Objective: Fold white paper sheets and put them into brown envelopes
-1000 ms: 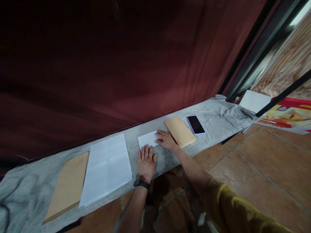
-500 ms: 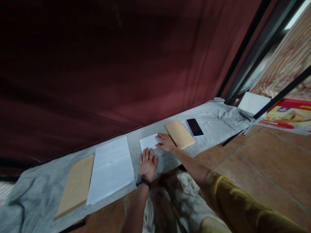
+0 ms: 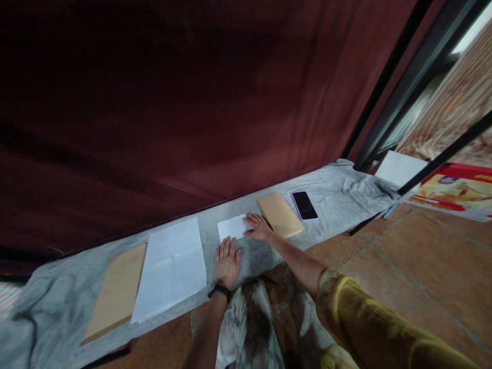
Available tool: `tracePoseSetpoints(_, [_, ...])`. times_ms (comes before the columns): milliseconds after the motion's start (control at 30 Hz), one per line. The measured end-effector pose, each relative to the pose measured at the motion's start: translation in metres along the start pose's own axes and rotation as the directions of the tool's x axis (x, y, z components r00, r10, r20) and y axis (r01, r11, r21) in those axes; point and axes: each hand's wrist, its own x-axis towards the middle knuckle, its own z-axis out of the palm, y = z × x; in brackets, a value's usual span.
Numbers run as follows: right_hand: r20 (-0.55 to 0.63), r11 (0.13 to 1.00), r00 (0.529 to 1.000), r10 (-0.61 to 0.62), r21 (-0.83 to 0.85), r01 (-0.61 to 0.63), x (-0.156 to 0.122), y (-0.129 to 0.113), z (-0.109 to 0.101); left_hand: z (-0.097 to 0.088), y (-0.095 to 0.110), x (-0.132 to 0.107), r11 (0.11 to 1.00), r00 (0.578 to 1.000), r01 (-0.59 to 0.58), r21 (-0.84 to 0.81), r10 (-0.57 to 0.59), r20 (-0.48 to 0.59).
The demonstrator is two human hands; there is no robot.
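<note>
A small white rectangle of paper, seemingly folded (image 3: 231, 227), lies on the grey cloth in front of me. My left hand (image 3: 227, 261), with a black band on the wrist, is flat, its fingertips at the paper's near edge. Across the paper's right end rests my right hand (image 3: 258, 227), fingers stretched out and covering that end. Just right of it lie brown envelopes (image 3: 282, 214) in a small stack. To the left are large white sheets of paper (image 3: 171, 266), overlapping a larger brown envelope stack (image 3: 117, 287).
A phone (image 3: 305, 205) with a dark screen lies right of the envelopes. The grey cloth (image 3: 338, 189) covers a narrow bench against a dark red curtain (image 3: 215, 128). A black pole (image 3: 446, 151) and a colourful printed box (image 3: 457, 187) stand at the right.
My left hand has slid slightly left and down, away from the paper's middle. My right hand stays on its right end. The whole view has shifted a little.
</note>
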Motion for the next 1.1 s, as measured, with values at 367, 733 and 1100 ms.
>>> tracePoseSetpoints(367, [0.032,1.000,0.999,-0.011,0.006,0.011,-0.0041,-0.0038,-0.0022,-0.0023,-0.0007,0.0017,1.000,1.000,0.016,0.015,-0.017,0.023])
tracePoseSetpoints(733, [0.034,1.000,0.999,-0.021,-0.016,0.022,-0.0038,-0.0031,0.0016,0.0003,-0.0022,0.0014,1.000,1.000,0.008,-0.026,-0.009,-0.015])
tracePoseSetpoints(1100, [0.049,0.998,0.999,-0.014,-0.060,0.017,-0.0054,-0.0043,-0.0010,0.0036,-0.0018,0.0008,0.999,1.000,0.024,-0.025,-0.024,0.002])
